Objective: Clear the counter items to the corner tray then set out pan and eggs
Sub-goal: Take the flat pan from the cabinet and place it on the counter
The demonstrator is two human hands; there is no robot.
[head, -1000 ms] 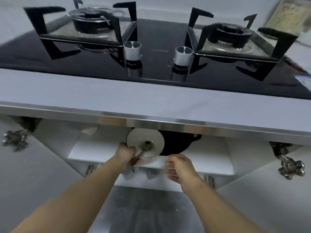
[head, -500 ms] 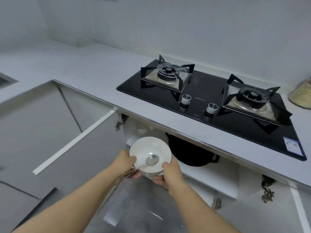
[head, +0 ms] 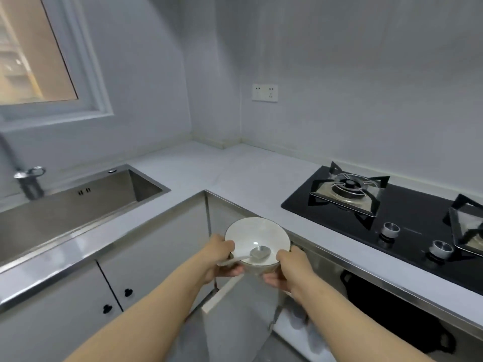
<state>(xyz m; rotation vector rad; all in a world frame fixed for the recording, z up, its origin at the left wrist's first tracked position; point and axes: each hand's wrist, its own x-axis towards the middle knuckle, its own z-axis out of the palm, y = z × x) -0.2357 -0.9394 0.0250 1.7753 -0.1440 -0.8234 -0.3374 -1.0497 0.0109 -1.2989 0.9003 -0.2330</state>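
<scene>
Far to the left of the fingers lies the sink (head: 78, 205), sunk in the bench (head: 222, 173); both come into view as the head turns away from the cupboard and toward the corner. The left hand (head: 219, 257) grasps the near-left rim of the white bowl (head: 257, 236), its fingers (head: 232, 270) curled under the base. The spoon (head: 258, 253) lies inside, with its handle reaching toward that hand. A second ago this bowl was down at the shelf under the hob. Now it is lifted clear of the cupboard and hangs between both sets of fingers, just in front of the bench edge, not yet set down. The right hand (head: 287, 267) cups the bowl's right side, fingers curled beneath it. Below and to the right of those fingers the black pan (head: 392, 309) remains in the open cupboard. Above it, well to the right, stands the hob (head: 392, 218). The setting-out seems to have begun with the bowl, and the pan is yet to be fetched.
</scene>
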